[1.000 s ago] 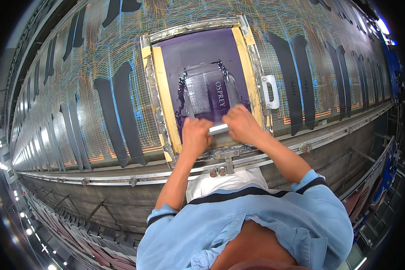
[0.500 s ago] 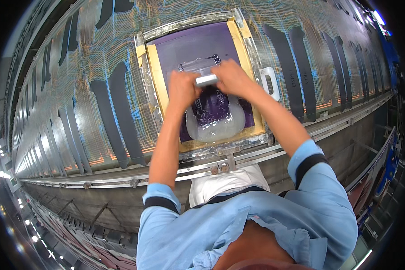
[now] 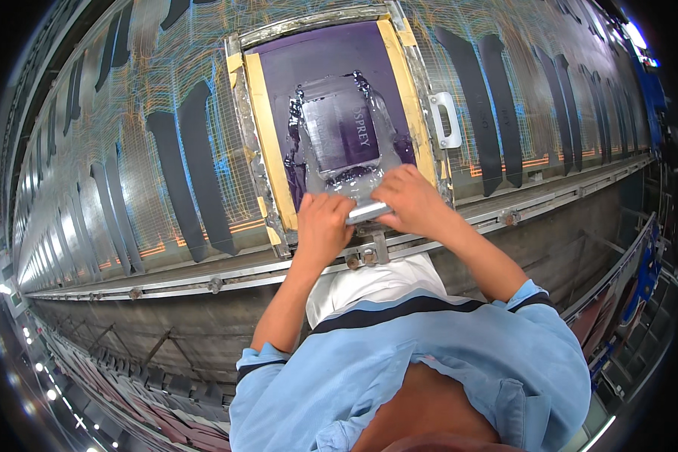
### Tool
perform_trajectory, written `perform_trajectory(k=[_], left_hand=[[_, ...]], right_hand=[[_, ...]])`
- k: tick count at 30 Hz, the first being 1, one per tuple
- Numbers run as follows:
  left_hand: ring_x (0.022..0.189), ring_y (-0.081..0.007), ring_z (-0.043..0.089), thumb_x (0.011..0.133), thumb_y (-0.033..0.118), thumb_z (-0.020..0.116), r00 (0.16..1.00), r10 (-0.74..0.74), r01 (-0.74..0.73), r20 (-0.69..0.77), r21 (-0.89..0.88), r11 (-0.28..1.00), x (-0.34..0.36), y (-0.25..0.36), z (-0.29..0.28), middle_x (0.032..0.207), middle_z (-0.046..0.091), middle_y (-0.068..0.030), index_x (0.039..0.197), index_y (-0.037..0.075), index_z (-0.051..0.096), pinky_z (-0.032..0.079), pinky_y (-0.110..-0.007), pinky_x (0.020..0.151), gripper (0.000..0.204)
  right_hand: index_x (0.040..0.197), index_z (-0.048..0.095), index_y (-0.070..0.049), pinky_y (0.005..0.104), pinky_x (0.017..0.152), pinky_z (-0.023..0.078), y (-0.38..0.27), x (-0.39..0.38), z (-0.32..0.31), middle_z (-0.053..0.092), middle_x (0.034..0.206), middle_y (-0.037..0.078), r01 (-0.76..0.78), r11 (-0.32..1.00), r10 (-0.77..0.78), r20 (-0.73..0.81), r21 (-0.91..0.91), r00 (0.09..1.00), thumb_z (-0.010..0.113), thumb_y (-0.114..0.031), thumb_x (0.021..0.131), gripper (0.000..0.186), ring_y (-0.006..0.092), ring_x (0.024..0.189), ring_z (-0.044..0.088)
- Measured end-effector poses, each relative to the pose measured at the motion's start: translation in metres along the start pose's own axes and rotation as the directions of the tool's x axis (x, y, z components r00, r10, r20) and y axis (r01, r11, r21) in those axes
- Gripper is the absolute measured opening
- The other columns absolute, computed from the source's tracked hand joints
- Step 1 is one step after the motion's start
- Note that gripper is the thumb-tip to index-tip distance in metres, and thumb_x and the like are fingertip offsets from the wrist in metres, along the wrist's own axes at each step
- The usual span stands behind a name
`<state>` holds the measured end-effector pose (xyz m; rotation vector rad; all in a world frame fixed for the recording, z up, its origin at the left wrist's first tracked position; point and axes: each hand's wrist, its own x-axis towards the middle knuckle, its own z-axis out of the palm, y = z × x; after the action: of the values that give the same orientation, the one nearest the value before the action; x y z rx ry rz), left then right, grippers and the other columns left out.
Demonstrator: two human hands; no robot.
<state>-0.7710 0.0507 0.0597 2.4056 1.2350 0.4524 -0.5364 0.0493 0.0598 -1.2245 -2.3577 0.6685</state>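
Note:
Both my hands are closed on a metal-backed squeegee [image 3: 366, 211] at the near end of the screen. My left hand [image 3: 325, 223] grips its left end, and my right hand [image 3: 413, 199] grips its right end. The purple printing screen [image 3: 320, 56] sits in a worn metal frame [image 3: 313, 21] with yellow tape [image 3: 271, 120] along its sides. Glossy, translucent ink [image 3: 380, 120] lies over the middle around a lettered design, with darker wet patches along the sides.
A long printing table [image 3: 226, 173] with a multicoloured grid surface carries several dark cut pieces [image 3: 203, 151] left and right. A white handle [image 3: 444, 120] sticks out from the frame's right. A metal rail [image 3: 173, 287] with fittings runs along the near edge.
Both hands moved the squeegee from the near end to the far part of the screen, then back down to the near end. The frame appears higher in the picture than a second ago.

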Motion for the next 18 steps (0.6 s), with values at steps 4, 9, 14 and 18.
perform_trajectory(k=[4,9,14,18], left_hand=[[0.085,-0.0229,0.062,0.059,0.006,0.084,1.0,-0.004,0.005,0.025,-0.022,1.0,-0.016,-0.001,0.024,0.093,0.071,-0.0007,0.097,0.014,0.072,0.04,-0.04,0.08,0.041],[0.087,-0.0249,0.064,0.061,0.009,0.086,0.999,0.009,-0.011,0.048,0.036,0.999,0.015,-0.033,0.03,0.093,0.071,-0.003,0.098,0.014,0.073,0.04,-0.042,0.083,0.039],[0.082,-0.0292,0.067,0.068,0.016,0.085,0.994,0.086,-0.077,-0.068,0.125,0.989,0.132,-0.089,0.0,0.082,0.072,-0.0078,0.09,0.012,0.076,0.042,-0.043,0.077,0.024],[0.075,-0.0351,0.069,0.069,0.017,0.086,0.998,0.065,-0.062,-0.024,0.105,0.993,0.184,-0.11,-0.027,0.081,0.073,-0.0144,0.09,0.008,0.078,0.052,-0.044,0.073,0.024]], right_hand=[[0.097,0.066,-0.008,0.0433,0.095,0.044,0.003,-0.019,0.024,0.065,0.099,0.009,0.008,0.999,-0.005,0.071,-0.053,0.997,0.082,-0.015,0.068,0.035,0.0299,0.105,0.059],[0.097,0.066,-0.01,0.0426,0.091,0.044,0.03,0.012,0.02,0.064,0.097,0.008,0.005,0.991,-0.001,0.027,-0.132,1.0,0.082,-0.013,0.067,0.034,0.0289,0.103,0.06],[0.097,0.066,-0.009,0.045,0.086,0.044,0.1,0.109,-0.009,0.066,0.098,0.009,0.023,0.983,-0.039,-0.086,-0.18,0.996,0.074,-0.01,0.073,0.026,0.0315,0.101,0.059],[0.093,0.068,-0.008,0.0453,0.087,0.046,0.121,0.162,-0.036,0.068,0.09,0.013,0.0,0.977,0.004,0.019,-0.214,1.0,0.075,-0.016,0.076,0.019,0.0339,0.097,0.063]])
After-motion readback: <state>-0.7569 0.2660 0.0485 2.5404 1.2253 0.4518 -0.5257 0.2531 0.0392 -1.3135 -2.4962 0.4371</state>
